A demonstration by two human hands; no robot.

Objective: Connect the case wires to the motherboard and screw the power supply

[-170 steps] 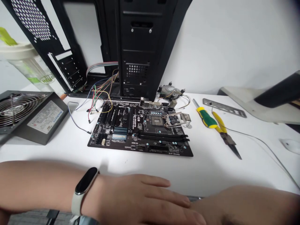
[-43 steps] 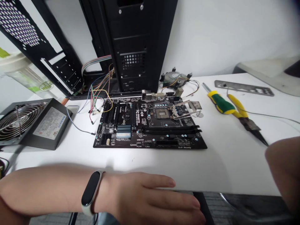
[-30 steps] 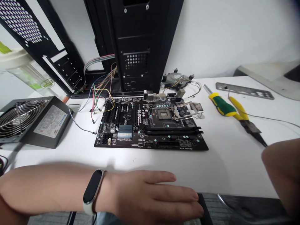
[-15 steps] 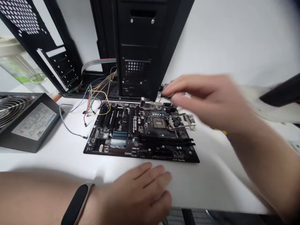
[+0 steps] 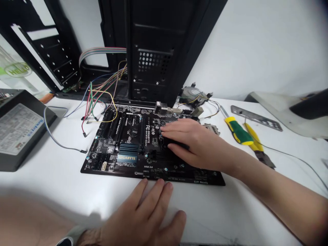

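A black Gigabyte motherboard (image 5: 156, 162) lies flat on the white table. My right hand (image 5: 191, 143) reaches over its right half from the right side, fingers stretched out, thumb apart from them. It covers most of the CPU socket area, and a dark gap shows between thumb and fingers; I cannot make out anything held there. Just past the hand, part of the metal socket frame (image 5: 212, 129) sticks out. My left hand (image 5: 143, 212) rests on the table with spread fingers, its fingertips at the board's front edge. A blue heatsink (image 5: 128, 153) sits on the board's left part.
A black computer case (image 5: 153, 37) stands behind the board, with coloured wires (image 5: 112, 87) hanging out. The power supply (image 5: 23, 130) is at left. On the right lie a CPU fan (image 5: 193, 95), a green-yellow screwdriver (image 5: 238, 131), yellow-handled pliers (image 5: 258, 150) and a metal I/O plate (image 5: 256, 118).
My right hand has moved down and left from above the board's back right corner onto the socket area. My left hand's fingers have spread and point more forward. The view has shifted.
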